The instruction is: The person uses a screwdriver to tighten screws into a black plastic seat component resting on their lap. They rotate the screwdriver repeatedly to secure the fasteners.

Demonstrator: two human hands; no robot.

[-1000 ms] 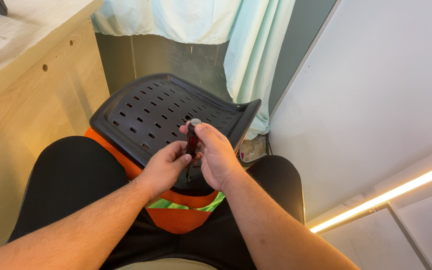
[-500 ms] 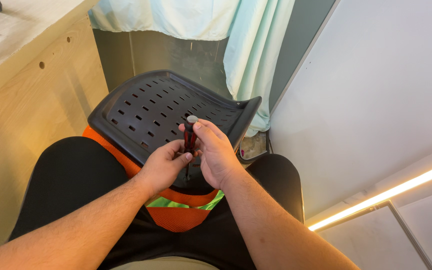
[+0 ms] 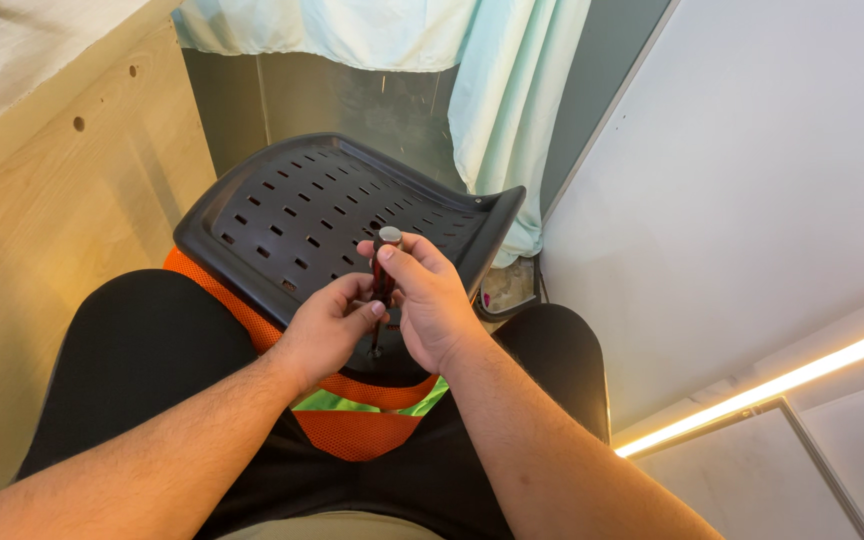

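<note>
While the person sat with both black-clad thighs (image 3: 142,350) spread under the camera, a pale wooden cabinet side (image 3: 62,230) stood along the left and a white wall panel (image 3: 742,200) filled the right, with a lit strip (image 3: 762,385) glowing along its lower edge. A pale green curtain (image 3: 492,90) hung at the back, between the two.

Across the lap lay a black plastic chair back (image 3: 302,215) — a curved shell pierced with rows of short slots — tilted so that its far edge rose toward the curtain. Its near end rested on an orange mesh vest (image 3: 352,425) with a bright green band, which lay over the lap between the thighs.

The right hand (image 3: 432,310) was closed around a screwdriver (image 3: 384,265), fingers wrapped about the red-and-black handle and the thumb pressed near its grey cap. The tool stood nearly upright over the near end of the shell, its shaft running down between the two hands to a point on the black plastic just below them; the tip itself was too small to make out.

The left hand (image 3: 327,330) was curled beside it, fingertips pinched against the lower part of the handle — touching the tool, and close against the right hand.
</note>
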